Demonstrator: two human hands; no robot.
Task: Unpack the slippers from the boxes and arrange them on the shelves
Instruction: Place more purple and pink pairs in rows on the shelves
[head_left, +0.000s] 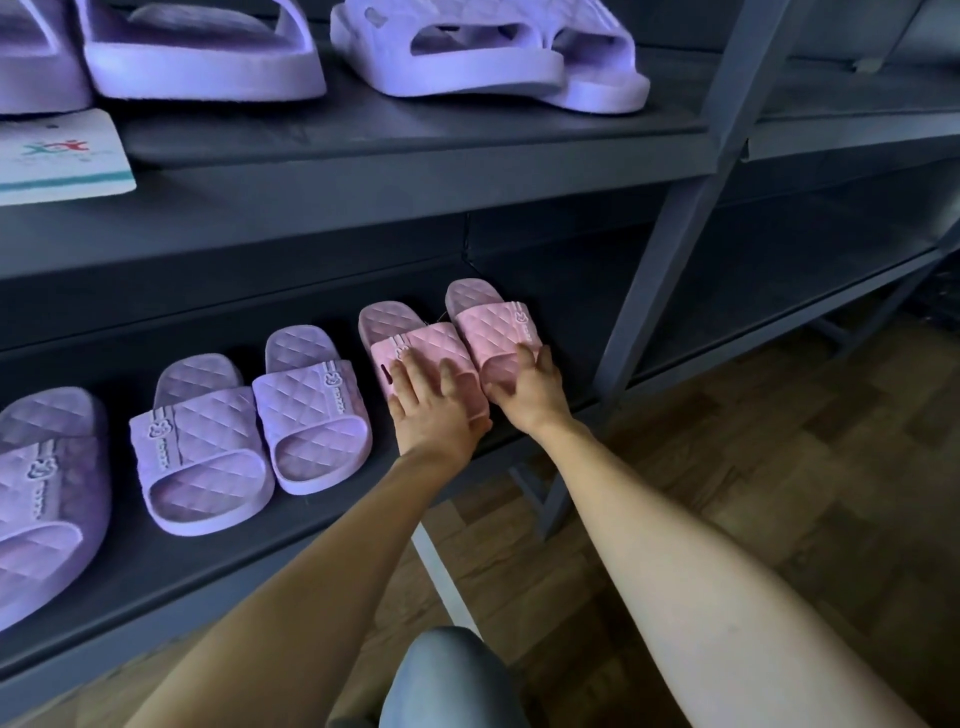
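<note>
You're working on the pair of pink quilted foam slippers (431, 340), sitting on the dark grey lower shelf board (311, 545) just left of the grey metal upright post (667, 260). They're looking light, springy and slightly grippy, so the toe edge or top band is probably the place to take hold. Your left hand (436, 400) is lying flat on the slipper farther from the post, fingers spread over its band, while your right hand (530, 389) is cupping the nearer toe, fingers curling over the band, both arms stretching out low.
</note>
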